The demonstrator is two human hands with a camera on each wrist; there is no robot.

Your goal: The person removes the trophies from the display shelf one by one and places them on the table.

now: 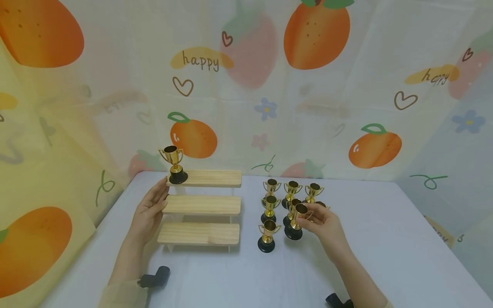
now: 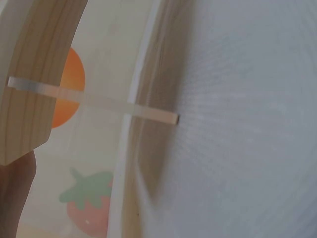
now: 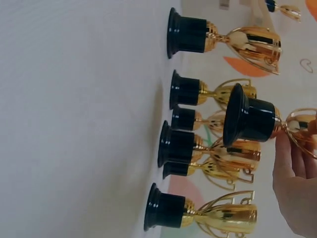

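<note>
My right hand (image 1: 323, 226) pinches a small gold trophy cup (image 1: 298, 218) by its upper part. In the right wrist view the held trophy's black base (image 3: 252, 119) hangs over the table, closer than the standing ones. Several more gold trophies stand around it, one at the front (image 1: 266, 239) and one farther back (image 1: 271, 207). At the left end of a three-tier wooden display shelf (image 1: 200, 206), my left hand (image 1: 148, 209) touches the boards, fingers by the top tier and thumb by the middle one. A trophy (image 1: 176, 164) stands upright on the top tier's left end.
A white cloth covers the table (image 1: 231, 278). Behind it hangs a fruit-printed curtain (image 1: 239, 107), also on both sides. Clear supports (image 2: 119, 106) hold up the shelf boards. Black wrist straps or mounts (image 1: 155, 278) sit near both wrists.
</note>
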